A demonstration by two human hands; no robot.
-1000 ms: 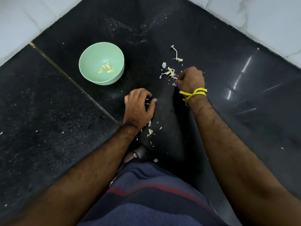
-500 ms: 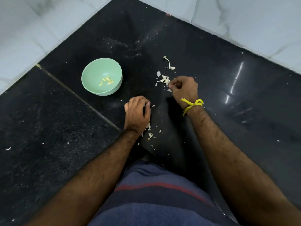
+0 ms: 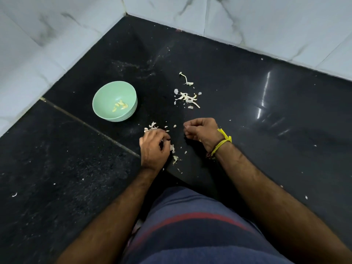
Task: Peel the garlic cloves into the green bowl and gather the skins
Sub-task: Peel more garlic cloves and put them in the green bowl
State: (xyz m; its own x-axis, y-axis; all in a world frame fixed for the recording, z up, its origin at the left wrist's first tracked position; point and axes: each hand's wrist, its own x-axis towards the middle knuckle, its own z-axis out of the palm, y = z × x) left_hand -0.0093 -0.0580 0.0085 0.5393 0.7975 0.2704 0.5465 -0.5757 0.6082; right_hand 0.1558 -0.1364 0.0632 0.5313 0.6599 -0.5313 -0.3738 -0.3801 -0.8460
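One green bowl [image 3: 114, 101] with several peeled cloves [image 3: 120, 106]; left hand [image 3: 154, 148] and right hand [image 3: 202, 132] curled, contents unclear

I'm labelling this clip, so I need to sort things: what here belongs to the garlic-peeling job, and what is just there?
Belongs:
green bowl
peeled cloves in it
skin pile
stalk
skins by left hand
right hand

Just there:
yellow wrist thread
black counter
marble wall tiles

One camera only, worn on the person's head. It looked steeply down and forward from above, over the lap, onto the black bench [image 3: 247, 115] running into a white tiled corner [image 3: 125, 14]. Wide-angle; both forearms reached in from the bottom edge. Hands sat mid-frame, fairly close.
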